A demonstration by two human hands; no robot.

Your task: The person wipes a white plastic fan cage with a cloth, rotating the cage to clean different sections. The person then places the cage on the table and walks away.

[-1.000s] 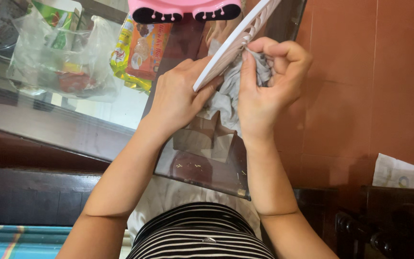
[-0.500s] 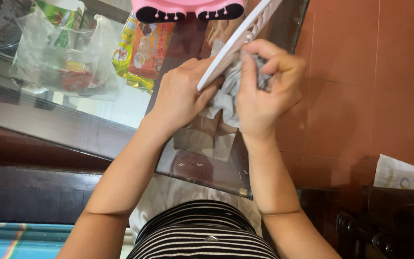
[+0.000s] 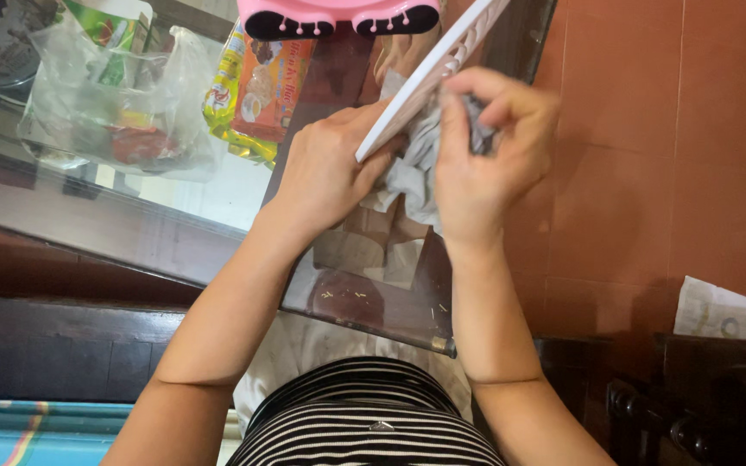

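Observation:
A flat white panel with a patterned edge [image 3: 429, 78] is held tilted above the glass table. My left hand [image 3: 325, 168] grips its lower end from underneath. My right hand [image 3: 485, 155] presses a crumpled grey-white cloth [image 3: 407, 177] against the panel's underside, with its fingers curled over the cloth. Part of the cloth hangs down between the two hands.
A glass-topped table [image 3: 174, 229] with a dark wooden frame lies below. On it sit a clear plastic bag of packets [image 3: 110, 103], a yellow snack packet [image 3: 256, 95] and a pink object with black ends [image 3: 338, 17]. Red floor tiles [image 3: 649, 155] lie right, with a paper scrap [image 3: 714, 311].
My right hand has shifted slightly along the panel with the cloth. The panel and my left hand stay about where they were.

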